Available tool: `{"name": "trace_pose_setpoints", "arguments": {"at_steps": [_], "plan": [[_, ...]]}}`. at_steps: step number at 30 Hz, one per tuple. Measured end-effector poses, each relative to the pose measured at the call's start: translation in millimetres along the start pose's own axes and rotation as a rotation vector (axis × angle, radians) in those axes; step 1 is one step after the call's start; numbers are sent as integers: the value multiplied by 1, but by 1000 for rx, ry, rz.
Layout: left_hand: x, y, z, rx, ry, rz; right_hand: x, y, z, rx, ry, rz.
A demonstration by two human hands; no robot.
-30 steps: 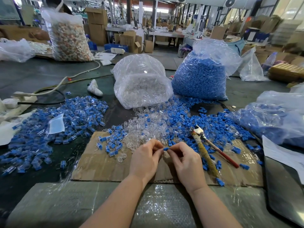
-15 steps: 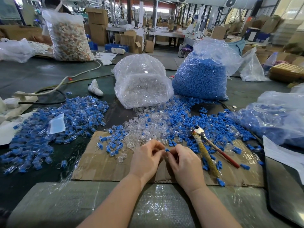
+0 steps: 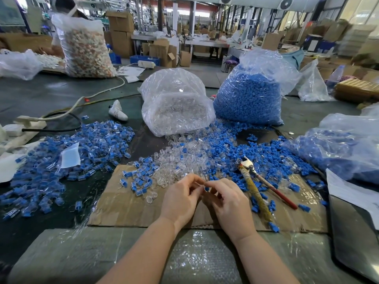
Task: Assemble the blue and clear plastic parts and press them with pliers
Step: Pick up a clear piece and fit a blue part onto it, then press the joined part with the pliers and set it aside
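My left hand (image 3: pixel 180 198) and my right hand (image 3: pixel 227 201) meet fingertip to fingertip over the cardboard sheet (image 3: pixel 127 206). Between them a small blue plastic part (image 3: pixel 206 188) shows, pinched by the fingers of my right hand; my left fingers curl against it, and any clear part there is hidden. Loose clear parts (image 3: pixel 176 165) and loose blue parts (image 3: pixel 264 158) lie heaped just beyond my hands. The pliers (image 3: pixel 256 185), one handle wrapped in yellow tape and one red, lie on the cardboard to the right of my right hand.
A heap of assembled blue-and-clear pieces (image 3: pixel 67 158) covers the table at the left. Behind stand a bag of clear parts (image 3: pixel 174 103) and a bag of blue parts (image 3: pixel 250 95). Another plastic bag (image 3: pixel 344 146) lies at the right. Cables (image 3: pixel 61 117) run at the back left.
My hands have stayed close together over the cardboard, the fingers shifting slightly around the small blue part. The pliers have not moved.
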State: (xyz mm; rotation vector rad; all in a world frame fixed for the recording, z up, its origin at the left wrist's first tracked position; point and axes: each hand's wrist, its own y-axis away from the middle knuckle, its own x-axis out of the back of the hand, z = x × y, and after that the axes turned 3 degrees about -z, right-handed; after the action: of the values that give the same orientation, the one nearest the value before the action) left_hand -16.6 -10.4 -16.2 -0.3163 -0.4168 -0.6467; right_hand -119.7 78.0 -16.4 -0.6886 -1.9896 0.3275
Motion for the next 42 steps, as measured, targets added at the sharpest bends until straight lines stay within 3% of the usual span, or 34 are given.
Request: {"name": "trace_pose_setpoints", "arguments": {"at_steps": [14, 17, 21, 25, 28, 31, 35, 39, 42], "plan": [[0, -2, -1, -33, -53, 0, 0, 0, 1, 24, 24, 14], [1, -2, -1, -34, -77, 2, 3, -1, 1, -10, 36, 87], [0, -1, 1, -34, -54, 6, 17, -5, 7, -285, 244, 213], [0, -1, 2, -38, -62, -9, 38, -13, 19, -752, 627, -101], [0, -1, 2, -44, -67, -10, 48, -16, 29, -866, 671, -300], [0, 0, 2, -43, -50, -6, 51, -21, 30, -885, 675, -369], [-1, -1, 1, -12, -3, -11, 55, -24, 25, -836, 639, -304], [2, -2, 3, 44, 150, 24, 61, -25, 12, -666, 632, -276], [8, -6, 7, 99, 313, 57, 60, -24, -2, -512, 465, -319]]}}
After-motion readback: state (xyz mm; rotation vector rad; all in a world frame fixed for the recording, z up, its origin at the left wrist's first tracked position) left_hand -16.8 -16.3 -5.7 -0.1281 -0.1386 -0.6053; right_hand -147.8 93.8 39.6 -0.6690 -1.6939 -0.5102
